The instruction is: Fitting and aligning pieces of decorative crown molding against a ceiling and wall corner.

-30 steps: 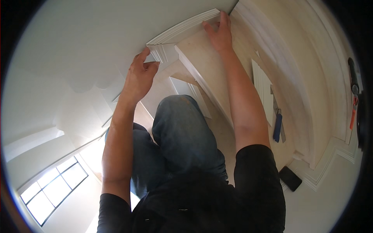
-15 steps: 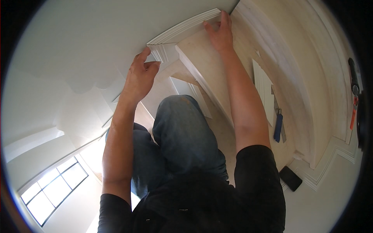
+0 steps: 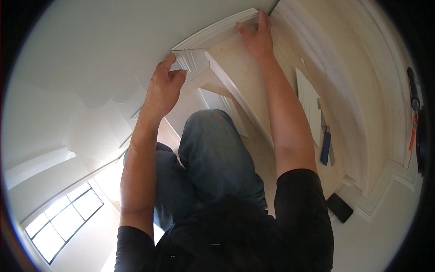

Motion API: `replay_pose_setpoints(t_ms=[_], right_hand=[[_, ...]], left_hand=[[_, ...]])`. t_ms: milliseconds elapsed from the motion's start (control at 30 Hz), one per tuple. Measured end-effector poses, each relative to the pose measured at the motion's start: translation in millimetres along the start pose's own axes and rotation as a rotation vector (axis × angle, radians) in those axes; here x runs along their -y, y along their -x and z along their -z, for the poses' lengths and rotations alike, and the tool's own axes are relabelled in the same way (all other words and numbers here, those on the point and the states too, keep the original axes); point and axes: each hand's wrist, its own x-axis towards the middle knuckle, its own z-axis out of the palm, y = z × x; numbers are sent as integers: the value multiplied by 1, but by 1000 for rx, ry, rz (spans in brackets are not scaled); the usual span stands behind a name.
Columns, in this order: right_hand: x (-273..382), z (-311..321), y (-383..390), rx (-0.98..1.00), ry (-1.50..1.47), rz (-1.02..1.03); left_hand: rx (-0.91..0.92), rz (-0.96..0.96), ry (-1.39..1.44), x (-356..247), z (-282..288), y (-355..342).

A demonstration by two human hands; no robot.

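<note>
A white ridged moulding [image 3: 214,31] with a grooved short end at its left lies against the pale wall, just above a beige stone step [image 3: 235,77]. My left hand [image 3: 167,86] has its fingertips pressed at the moulding's left end, with thumb and fingers curled round that part. My right hand [image 3: 258,41] grips the right end near the corner, fingers over the upper edge and thumb on the front face. Both hands are on the same piece. Below it, between the hands, another white board [image 3: 210,97] lies on a lower step.
My bent knees [image 3: 208,140] are below. At right on the step are white strips [image 3: 306,97], a blue-handled tool [image 3: 325,147] and a metal blade. Farther right are a black tool with orange grip [image 3: 413,129] and a black phone [image 3: 339,208]. Pale wall [image 3: 86,59] at left, gridded window lower left.
Very little differs. Both hands and the moulding appear a few pixels higher in the picture; the grip is the same.
</note>
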Motion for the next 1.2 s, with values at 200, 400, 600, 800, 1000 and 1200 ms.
replay_pose_setpoints(t_ms=[200,400,600,800,1000,1200], right_hand=[[8,2,0,23,-31,-55],[12,6,0,25,-38,-62],[17,5,3,25,-32,-40],[14,5,1,16,-22,-14],[8,4,-1,9,-75,8],[10,0,1,8,-85,3]], left_hand=[[-32,-8,62,-3,-5,2],[-38,-14,63,-8,-11,8],[-50,-53,67,-5,-19,10],[-60,-34,58,-10,-17,8],[-40,2,177,-14,-13,8],[6,8,168,-15,-7,8]])
